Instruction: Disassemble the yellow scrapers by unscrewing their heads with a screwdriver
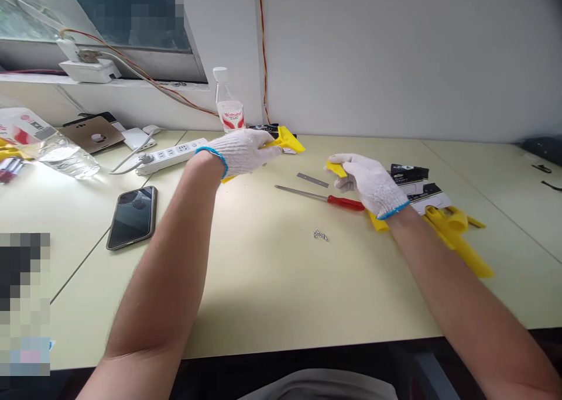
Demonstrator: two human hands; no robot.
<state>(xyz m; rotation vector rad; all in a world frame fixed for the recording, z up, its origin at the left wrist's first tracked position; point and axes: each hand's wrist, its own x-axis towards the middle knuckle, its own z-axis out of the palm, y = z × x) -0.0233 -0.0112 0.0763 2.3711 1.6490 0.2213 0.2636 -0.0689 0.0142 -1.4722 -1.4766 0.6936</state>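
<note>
A: Hands first. Left hand [239, 151], gloved, is seen closed around a yellow scraper body [287, 139], held off the table, far-centre, wide end pointing right and away.

B: Right hand [373, 183]?

A: Gloved too, closed on a second yellow scraper piece [378, 221]; one end shows past the fingertips on the left, the other under the wrist on the near side. Long axis is judged to run from far-left to near-right.

B: Relation between the two pieces?

A: Well apart, a gap of bare table [281, 283] between them. Metal blade [312, 180] and red-handled screwdriver [322, 197] are lying in that gap, screwdriver handle just beside the right hand. Small screws [320, 234] are found nearer, centre.

B: Nearer hand to blade?

A: Right, slightly. Third yellow scraper [459, 236] is left near-right, untouched.
</note>
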